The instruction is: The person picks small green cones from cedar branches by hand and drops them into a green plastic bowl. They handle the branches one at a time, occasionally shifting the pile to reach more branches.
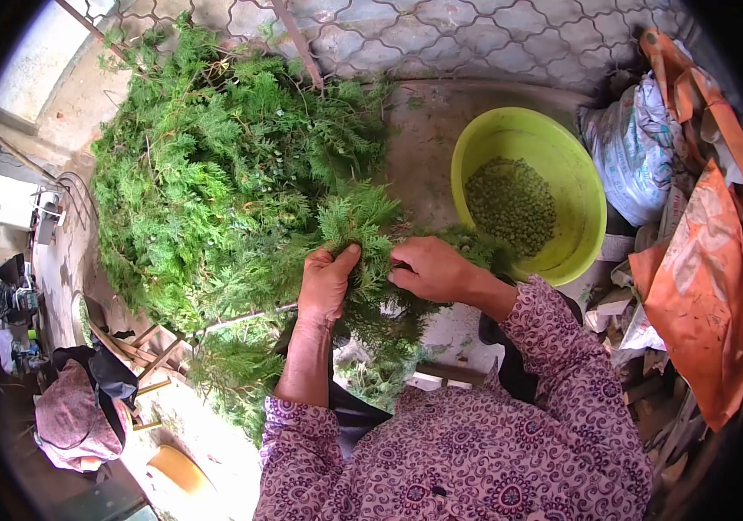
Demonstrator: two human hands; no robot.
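My left hand is closed around a leafy evergreen branch, thumb pressed on its stem. Close by on the right, my right hand has its fingers pinched together at the edge of the same foliage; whatever is between the fingertips is hidden. A big heap of cut evergreen branches lies beyond and to the left of my hands. Past my right hand stands a yellow-green basin, with a layer of small green cones or seed pods at its bottom.
A wire mesh fence runs along the back. White woven sacks and an orange bag crowd the right side. At lower left are a person in a patterned top, a wooden stool and a yellow-orange basin.
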